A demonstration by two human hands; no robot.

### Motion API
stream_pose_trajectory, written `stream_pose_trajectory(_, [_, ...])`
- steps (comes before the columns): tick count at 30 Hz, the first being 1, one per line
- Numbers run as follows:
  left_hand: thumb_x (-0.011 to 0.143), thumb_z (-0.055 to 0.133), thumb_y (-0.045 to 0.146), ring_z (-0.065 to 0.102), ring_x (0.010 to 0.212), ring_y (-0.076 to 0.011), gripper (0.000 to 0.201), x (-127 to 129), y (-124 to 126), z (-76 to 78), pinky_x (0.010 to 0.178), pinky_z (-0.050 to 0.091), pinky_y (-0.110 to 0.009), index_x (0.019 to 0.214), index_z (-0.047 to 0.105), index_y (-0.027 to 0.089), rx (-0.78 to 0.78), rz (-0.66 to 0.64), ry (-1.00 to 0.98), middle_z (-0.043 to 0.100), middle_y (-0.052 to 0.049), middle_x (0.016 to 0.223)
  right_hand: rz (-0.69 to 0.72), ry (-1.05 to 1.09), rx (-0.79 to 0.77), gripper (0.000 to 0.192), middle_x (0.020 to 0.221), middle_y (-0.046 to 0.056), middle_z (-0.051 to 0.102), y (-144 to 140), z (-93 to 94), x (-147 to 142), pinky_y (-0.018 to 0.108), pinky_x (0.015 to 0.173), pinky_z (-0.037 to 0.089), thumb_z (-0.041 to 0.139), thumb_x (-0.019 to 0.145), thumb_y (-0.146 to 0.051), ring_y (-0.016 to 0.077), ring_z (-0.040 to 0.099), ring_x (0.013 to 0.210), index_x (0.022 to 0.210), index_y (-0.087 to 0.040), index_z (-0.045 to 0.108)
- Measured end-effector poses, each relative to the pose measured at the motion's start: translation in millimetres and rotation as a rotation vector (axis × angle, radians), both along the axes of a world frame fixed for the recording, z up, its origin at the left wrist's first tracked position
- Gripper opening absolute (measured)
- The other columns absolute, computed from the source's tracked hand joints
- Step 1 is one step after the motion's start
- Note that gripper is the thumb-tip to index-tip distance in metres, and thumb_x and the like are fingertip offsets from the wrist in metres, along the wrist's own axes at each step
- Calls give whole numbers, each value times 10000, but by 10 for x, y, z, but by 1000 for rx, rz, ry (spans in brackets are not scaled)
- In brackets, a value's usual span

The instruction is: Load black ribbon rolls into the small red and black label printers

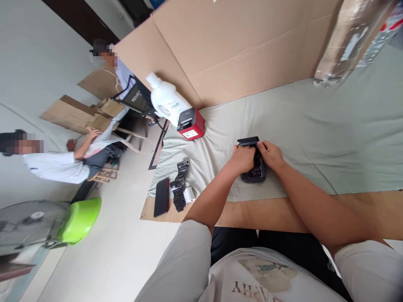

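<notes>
Device [253, 165], black, on the pale cloth [315, 126] near the table's front edge, straight ahead of me; its lid [248, 141] stands open at the far end.

Left hand [242, 159]: I see its fingers curled over the device's left side, gripping it.

Right hand [271, 154]: fingers closed on the right side, thumb tip touching the lid.

Printer [191, 124], red and black, farther left on the cloth, well apart from the hands.

Bottle [165, 100], white, just behind the printer, touching or nearly so; I cannot tell which.

Phone [161, 197], dark, flat at the table's left corner.

Black strip [179, 184], crumpled, just right of the phone, with a white roll [189, 194] beside it.

Cardboard [226, 46], large sheet, upright along the cloth's far edge.

Wrapped bundle [349, 42], clear film, far right.

Nothing lies between hands and device.

Two people sit on the floor, left, well apart from my table; green basin [80, 220] and fan [28, 222] near them.
</notes>
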State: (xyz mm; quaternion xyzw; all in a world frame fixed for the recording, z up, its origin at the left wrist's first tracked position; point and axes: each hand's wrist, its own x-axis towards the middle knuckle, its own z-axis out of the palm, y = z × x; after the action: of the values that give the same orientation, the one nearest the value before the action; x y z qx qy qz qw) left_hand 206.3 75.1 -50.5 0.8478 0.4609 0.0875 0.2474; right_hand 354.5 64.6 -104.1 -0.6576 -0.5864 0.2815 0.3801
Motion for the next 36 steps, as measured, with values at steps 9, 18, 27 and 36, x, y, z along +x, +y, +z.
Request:
stream_pose_trajectory(9, [733, 709, 236, 578, 864, -184, 297, -451, -358, 250, 868, 443, -332, 964, 527, 198, -220, 241, -634, 607, -29, 945, 7, -59, -4, 622, 653, 57, 595, 41, -19, 20, 311, 599, 318, 239, 873, -758, 198, 484, 662, 693, -232, 518])
stream_pose_trajectory(18, [658, 724, 237, 620, 950, -267, 250, -1880, -1055, 189, 926, 469, -412, 907, 729, 218, -186, 441, -123, 717, -52, 929, -1, -91, -18, 645, 701, 84, 628, 43, -23, 3, 324, 612, 336, 223, 893, -762, 214, 518, 685, 711, -227, 533])
stream_pose_trajectory(27, [799, 577, 246, 620, 1087, -277, 313, -2474, -1156, 127, 996, 477, -431, 1081, 703, 191, 121, 626, -46, 708, -108, 1161, 2, -126, -3, 682, 685, 92, 596, 53, -24, 13, 331, 603, 321, 148, 853, -821, 216, 488, 660, 694, -241, 469])
stream_pose_trajectory(36, [615, 675, 163, 511, 1242, -350, 604, -2532, -1325, 119, 1095, 395, -501, 1217, 668, 211, -29, 416, 184, 651, -98, 1299, 16, -127, -35, 650, 735, 112, 620, 50, -18, 11, 350, 644, 345, 185, 895, -770, 240, 531, 715, 730, -234, 513])
